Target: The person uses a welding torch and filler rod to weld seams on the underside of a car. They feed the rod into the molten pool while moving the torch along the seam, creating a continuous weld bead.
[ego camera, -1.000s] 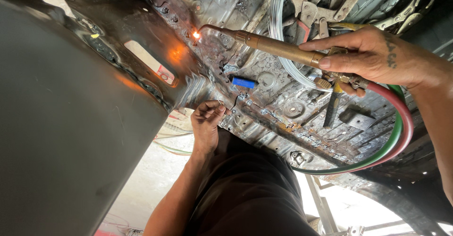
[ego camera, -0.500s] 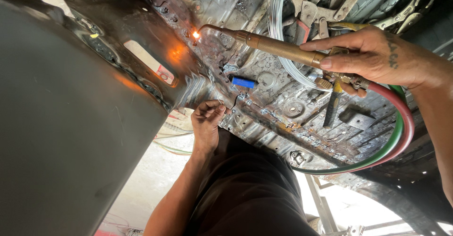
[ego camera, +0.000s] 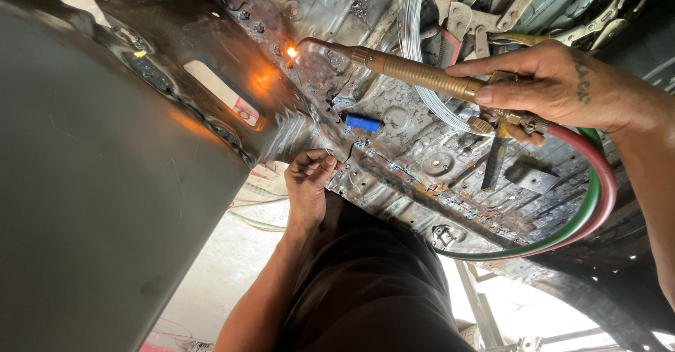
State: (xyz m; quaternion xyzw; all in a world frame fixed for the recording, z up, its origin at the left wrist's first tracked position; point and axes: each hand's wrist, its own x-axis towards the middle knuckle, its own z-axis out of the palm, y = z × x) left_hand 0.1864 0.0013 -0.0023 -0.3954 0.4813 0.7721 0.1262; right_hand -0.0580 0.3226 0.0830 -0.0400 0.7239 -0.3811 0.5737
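My right hand grips a brass gas torch by its valve end. The torch's bent tip burns with a small orange flame against a scorched seam of the sheet-metal floor panel. A red and a green hose loop away from the torch under my wrist. My left hand rests lower down at the panel's edge, its fingers pinched on a thin filler wire that runs up toward the flame. My dark-trousered leg lies below that hand.
A large dark grey body panel fills the left side. A small blue object lies on the floor panel. Locking pliers and a coil of wire sit at the top. Pale concrete ground shows underneath.
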